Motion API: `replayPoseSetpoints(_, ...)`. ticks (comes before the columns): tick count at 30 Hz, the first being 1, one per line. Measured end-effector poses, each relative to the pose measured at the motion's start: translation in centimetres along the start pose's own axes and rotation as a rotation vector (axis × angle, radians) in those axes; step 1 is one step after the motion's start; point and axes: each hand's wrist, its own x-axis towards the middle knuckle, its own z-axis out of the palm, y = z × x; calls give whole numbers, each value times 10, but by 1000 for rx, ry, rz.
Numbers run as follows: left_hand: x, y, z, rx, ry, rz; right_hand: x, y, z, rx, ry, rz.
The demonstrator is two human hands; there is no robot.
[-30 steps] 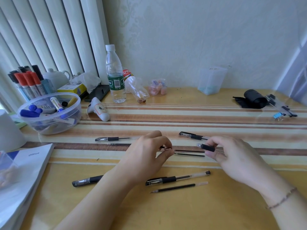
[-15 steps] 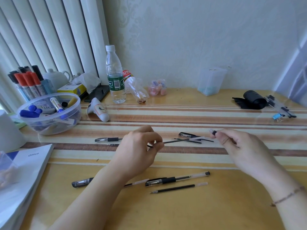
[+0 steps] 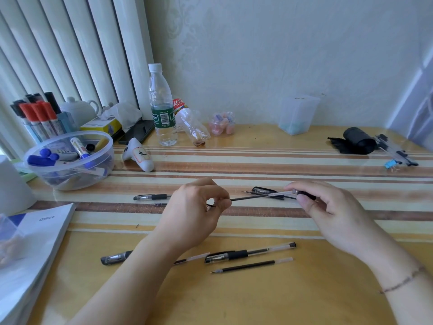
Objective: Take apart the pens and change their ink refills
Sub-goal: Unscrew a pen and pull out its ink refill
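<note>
My left hand (image 3: 199,212) pinches the tip end of a thin black ink refill (image 3: 255,196) held above the table. The refill's clear far end reaches the black-gripped pen barrel (image 3: 304,194) held in my right hand (image 3: 328,207). Behind them on the table lie a pen cap (image 3: 264,190) and a capped black pen (image 3: 151,197). Nearer me lie a whole gel pen (image 3: 248,253), a loose refill (image 3: 251,266) and another pen (image 3: 114,257) partly hidden by my left forearm.
A clear bowl of markers (image 3: 70,160) and a marker holder (image 3: 39,118) stand at the left. A water bottle (image 3: 161,106), a lying bottle (image 3: 191,127), a clear cup (image 3: 297,116), a black roll (image 3: 356,140) and a paper stack (image 3: 30,245) surround the work area.
Both hands lifted from the table. My left hand drew the refill out to the left while my right hand carried the barrel up and right; the refill now spans between them.
</note>
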Motion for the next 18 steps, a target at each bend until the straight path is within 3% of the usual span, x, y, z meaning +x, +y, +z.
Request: replayPoseSetpoints(18, 0, -2, 1, 7, -23, -3, 1, 4, 2, 12, 1, -75)
